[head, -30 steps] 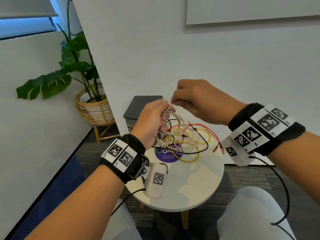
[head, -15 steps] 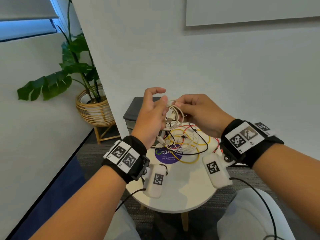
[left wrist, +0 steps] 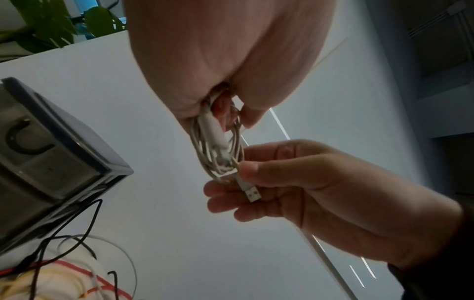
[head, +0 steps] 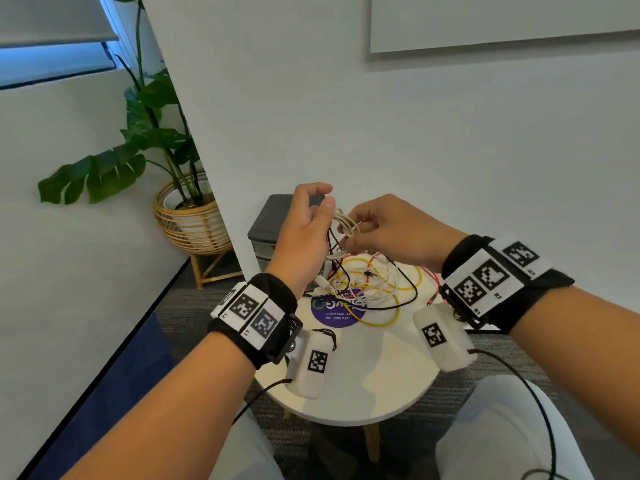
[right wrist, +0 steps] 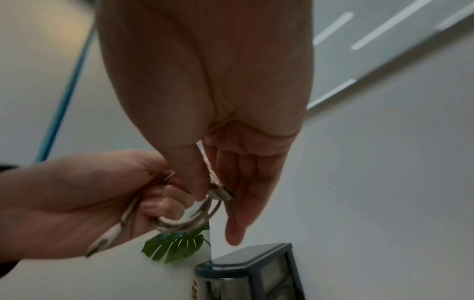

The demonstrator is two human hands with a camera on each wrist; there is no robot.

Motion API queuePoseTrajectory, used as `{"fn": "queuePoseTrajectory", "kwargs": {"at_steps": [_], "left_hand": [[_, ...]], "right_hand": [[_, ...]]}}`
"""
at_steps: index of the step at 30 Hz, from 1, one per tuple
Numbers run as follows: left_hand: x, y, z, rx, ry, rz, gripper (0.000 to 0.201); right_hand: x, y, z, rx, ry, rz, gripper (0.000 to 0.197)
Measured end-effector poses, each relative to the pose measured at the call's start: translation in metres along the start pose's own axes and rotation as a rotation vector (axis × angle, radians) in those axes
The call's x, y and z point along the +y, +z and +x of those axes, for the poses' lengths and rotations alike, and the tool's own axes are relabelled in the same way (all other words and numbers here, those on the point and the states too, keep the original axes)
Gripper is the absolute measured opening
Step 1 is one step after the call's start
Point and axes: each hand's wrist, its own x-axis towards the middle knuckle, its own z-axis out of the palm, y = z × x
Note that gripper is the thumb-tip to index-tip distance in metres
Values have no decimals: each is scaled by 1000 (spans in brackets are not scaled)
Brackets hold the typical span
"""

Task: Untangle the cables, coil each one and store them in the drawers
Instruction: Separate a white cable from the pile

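White cable (head: pixel 347 226) coiled in air between hands over the table (head: pixel 374 386): left hand (head: pixel 304 233) clenches the loops, right hand (head: pixel 388 230) pinches the loose plug end (left wrist: pixel 250 189), drawers (head: pixel 268 233) just behind, nearer left.

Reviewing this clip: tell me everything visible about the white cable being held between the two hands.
The thin white cable looks plastic-sheathed and is wound into a small oval coil of several loops, held in the air above the round white table. The left hand grips the coil's upper part; the right hand pinches the lower part, where a flat USB plug sticks out. A long white connector body lies along the loops.
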Motion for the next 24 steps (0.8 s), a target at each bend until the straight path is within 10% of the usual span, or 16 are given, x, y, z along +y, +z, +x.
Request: {"fn": "queuePoseTrajectory", "kwargs": {"at_steps": [6,24], "left_hand": [[-7,-7,9,183,-84,29,19],[7,5,4,145,-126,-207,26]], "right_hand": [[6,7,-14,-55,-109,-478,20],[-8,27,5,158,153,78,32]]}}
